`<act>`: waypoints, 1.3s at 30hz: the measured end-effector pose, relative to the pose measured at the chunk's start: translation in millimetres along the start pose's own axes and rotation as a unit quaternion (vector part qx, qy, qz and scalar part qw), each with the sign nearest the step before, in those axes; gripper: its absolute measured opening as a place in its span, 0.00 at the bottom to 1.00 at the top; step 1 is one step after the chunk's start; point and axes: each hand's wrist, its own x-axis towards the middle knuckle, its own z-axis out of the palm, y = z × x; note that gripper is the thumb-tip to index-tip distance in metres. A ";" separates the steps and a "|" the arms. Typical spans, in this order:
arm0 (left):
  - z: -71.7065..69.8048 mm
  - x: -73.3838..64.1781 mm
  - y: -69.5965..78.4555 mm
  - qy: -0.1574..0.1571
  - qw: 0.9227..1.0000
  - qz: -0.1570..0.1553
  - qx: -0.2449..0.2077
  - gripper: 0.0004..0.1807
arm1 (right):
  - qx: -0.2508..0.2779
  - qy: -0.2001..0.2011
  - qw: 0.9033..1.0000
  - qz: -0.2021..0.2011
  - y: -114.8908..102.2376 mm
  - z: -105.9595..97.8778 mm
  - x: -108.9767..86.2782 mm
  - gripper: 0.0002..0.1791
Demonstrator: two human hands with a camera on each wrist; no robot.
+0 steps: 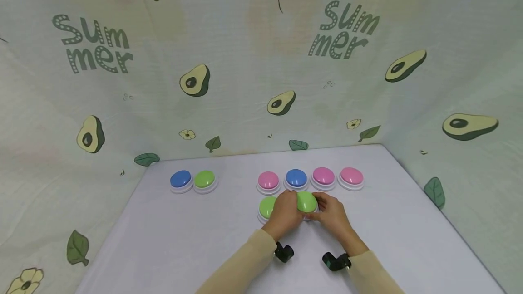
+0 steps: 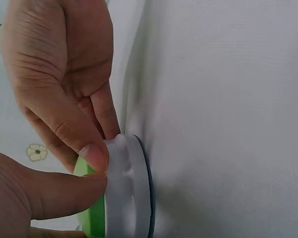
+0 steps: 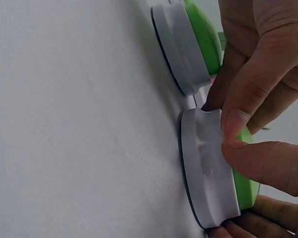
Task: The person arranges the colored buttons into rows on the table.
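A round push button with a green dome (image 1: 307,202) and a white base is between both hands, in front of the back row. My left hand (image 1: 283,210) pinches its left side, and my right hand (image 1: 331,214) pinches its right side. The left wrist view shows the two thumbs meeting at the near side of the button (image 2: 124,193). The right wrist view has the thumbs on the upper edge of its white base (image 3: 203,168). Another green button (image 1: 266,208) stands just left, partly hidden by my left hand.
Behind the hands a row holds a pink button (image 1: 268,180), a blue one (image 1: 296,178) and two more pink ones (image 1: 323,176). Farther left stand a blue button (image 1: 180,179) and a green one (image 1: 204,179). A printed cloth (image 1: 237,121) hangs behind the white table (image 1: 171,239).
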 end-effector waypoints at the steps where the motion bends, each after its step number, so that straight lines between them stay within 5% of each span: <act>1: -0.4 0.2 0.4 -0.003 1.000 -0.001 0.003 0.22 | 0.000 0.000 1.000 0.001 -0.5 0.2 0.1 0.39; 31: -5.5 2.6 -0.8 -0.035 0.999 -0.012 -0.011 0.20 | -0.002 -0.002 1.000 0.010 3.3 4.1 2.0 0.38; 39: -2.2 -0.6 -0.3 -0.029 0.999 -0.004 0.018 0.21 | 0.012 -0.009 1.000 0.010 4.2 3.7 -0.6 0.39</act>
